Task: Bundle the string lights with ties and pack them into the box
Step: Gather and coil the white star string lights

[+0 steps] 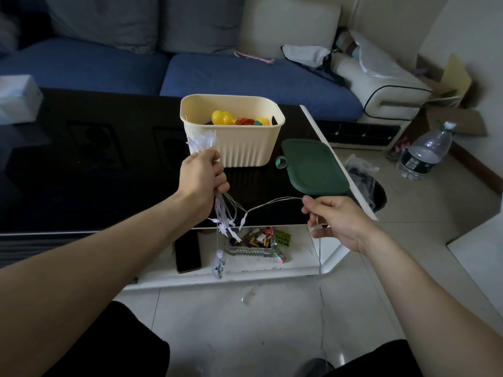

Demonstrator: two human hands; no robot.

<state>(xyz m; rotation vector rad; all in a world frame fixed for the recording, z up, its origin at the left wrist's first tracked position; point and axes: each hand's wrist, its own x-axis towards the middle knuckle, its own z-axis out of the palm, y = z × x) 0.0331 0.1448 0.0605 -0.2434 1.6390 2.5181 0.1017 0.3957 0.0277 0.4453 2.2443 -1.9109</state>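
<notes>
Most gathered: my left hand (202, 174) grips the looped string lights (224, 213), just before the box (231, 131).
Loose: my right hand (336, 223) pinches the trailing wire.
Left: tying, packing.

I'm in a home living room, seated at a glossy black coffee table (81, 164) with a white lower shelf. At twelve o'clock runs a blue sofa (190, 72) with grey back cushions, and at one o'clock a cream armchair (381, 85) piled with bags and cloth. A tissue pack (19, 99) sits at ten o'clock. At two o'clock, on the pale tiled floor, there's a big water bottle (424, 153) beside cardboard boxes (457, 118). My phone (187, 251) and a snack-filled ashtray (255, 243) lie on the shelf.
</notes>
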